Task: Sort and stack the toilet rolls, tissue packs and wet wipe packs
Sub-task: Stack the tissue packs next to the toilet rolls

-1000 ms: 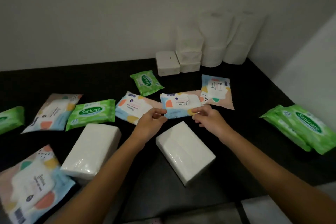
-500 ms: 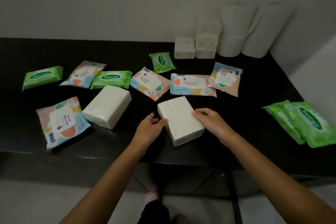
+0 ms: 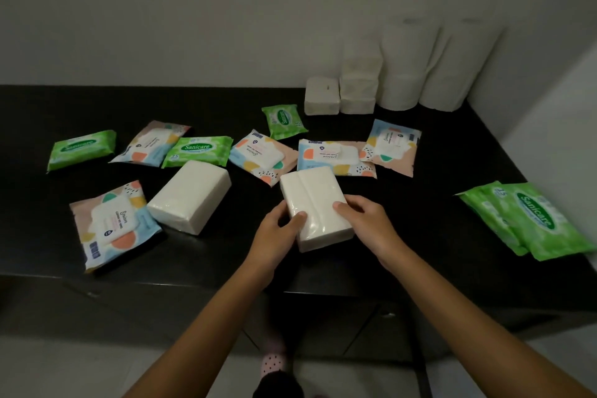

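You are clamping the tissue pack (image 3: 315, 207) between left hand (image 3: 277, 234) and right hand (image 3: 366, 223), steadying both sides for lifting.

A black bench (image 3: 420, 203) fills the middle of the dim room. Behind it rises a plain pale wall (image 3: 193, 16), meeting a second wall (image 3: 555, 126) at the bench's far right corner. Below its front edge lies light flooring (image 3: 64, 368), possibly tiled.
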Demonstrator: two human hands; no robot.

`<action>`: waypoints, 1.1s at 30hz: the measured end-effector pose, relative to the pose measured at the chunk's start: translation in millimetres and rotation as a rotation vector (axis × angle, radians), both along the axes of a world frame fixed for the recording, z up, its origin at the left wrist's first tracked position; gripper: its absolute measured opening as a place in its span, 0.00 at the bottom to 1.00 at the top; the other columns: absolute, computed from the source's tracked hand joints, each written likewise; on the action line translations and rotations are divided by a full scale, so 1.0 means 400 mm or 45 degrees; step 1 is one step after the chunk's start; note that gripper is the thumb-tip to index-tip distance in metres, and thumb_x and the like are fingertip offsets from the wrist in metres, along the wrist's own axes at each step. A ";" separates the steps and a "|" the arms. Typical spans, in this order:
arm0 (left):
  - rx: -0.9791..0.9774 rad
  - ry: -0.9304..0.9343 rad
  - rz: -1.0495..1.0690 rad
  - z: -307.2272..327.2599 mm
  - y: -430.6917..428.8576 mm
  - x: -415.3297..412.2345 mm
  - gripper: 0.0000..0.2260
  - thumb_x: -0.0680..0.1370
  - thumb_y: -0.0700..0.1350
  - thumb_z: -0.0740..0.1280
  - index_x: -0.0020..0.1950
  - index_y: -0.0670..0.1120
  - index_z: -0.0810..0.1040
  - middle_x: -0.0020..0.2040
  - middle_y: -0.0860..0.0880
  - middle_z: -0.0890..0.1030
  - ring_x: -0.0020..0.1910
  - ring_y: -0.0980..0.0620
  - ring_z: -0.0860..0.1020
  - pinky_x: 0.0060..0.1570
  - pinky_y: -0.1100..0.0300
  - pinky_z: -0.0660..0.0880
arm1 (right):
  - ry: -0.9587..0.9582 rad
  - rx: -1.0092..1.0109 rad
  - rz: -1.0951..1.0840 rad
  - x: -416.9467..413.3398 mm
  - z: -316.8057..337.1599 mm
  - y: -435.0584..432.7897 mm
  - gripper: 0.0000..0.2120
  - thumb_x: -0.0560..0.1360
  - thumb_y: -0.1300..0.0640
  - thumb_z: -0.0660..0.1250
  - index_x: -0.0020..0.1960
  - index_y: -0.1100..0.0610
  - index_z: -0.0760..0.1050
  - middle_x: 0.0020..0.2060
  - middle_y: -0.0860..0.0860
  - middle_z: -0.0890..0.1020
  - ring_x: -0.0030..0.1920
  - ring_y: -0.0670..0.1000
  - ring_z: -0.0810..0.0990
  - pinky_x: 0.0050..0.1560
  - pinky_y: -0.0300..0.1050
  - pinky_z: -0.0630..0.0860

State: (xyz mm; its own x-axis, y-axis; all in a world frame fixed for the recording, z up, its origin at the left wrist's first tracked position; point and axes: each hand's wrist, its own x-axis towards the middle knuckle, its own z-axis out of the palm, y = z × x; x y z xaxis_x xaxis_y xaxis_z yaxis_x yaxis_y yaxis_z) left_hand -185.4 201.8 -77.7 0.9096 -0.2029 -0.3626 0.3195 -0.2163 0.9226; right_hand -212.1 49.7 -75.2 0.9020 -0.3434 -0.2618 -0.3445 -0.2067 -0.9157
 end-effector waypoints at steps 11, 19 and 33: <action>-0.354 -0.029 -0.032 0.113 -0.033 0.176 0.28 0.75 0.43 0.67 0.73 0.50 0.62 0.51 0.51 0.78 0.50 0.52 0.79 0.44 0.59 0.78 | -0.233 -0.030 -0.131 0.171 0.108 -0.031 0.21 0.76 0.52 0.62 0.68 0.54 0.68 0.61 0.53 0.74 0.52 0.46 0.72 0.43 0.36 0.71; -0.311 -0.005 -0.089 0.149 -0.068 0.374 0.28 0.76 0.39 0.66 0.74 0.47 0.60 0.62 0.42 0.76 0.53 0.45 0.79 0.36 0.60 0.79 | -0.260 -0.052 -0.186 0.334 0.139 -0.058 0.20 0.76 0.53 0.62 0.67 0.57 0.70 0.59 0.54 0.77 0.53 0.50 0.75 0.49 0.41 0.71; -0.333 0.028 -0.211 0.175 -0.194 0.809 0.22 0.75 0.37 0.67 0.69 0.40 0.67 0.65 0.40 0.74 0.60 0.40 0.76 0.55 0.46 0.76 | -0.260 0.030 -0.382 0.638 0.143 -0.195 0.15 0.76 0.59 0.62 0.62 0.59 0.74 0.52 0.52 0.76 0.55 0.50 0.74 0.56 0.40 0.68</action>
State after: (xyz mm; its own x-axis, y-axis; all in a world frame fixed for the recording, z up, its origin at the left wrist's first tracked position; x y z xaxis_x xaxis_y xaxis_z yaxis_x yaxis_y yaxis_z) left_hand 138.2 124.2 -7.9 0.8488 -0.4371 -0.2974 0.3201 -0.0229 0.9471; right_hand 43.2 -28.4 -18.0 0.7967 -0.5965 -0.0975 -0.1958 -0.1021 -0.9753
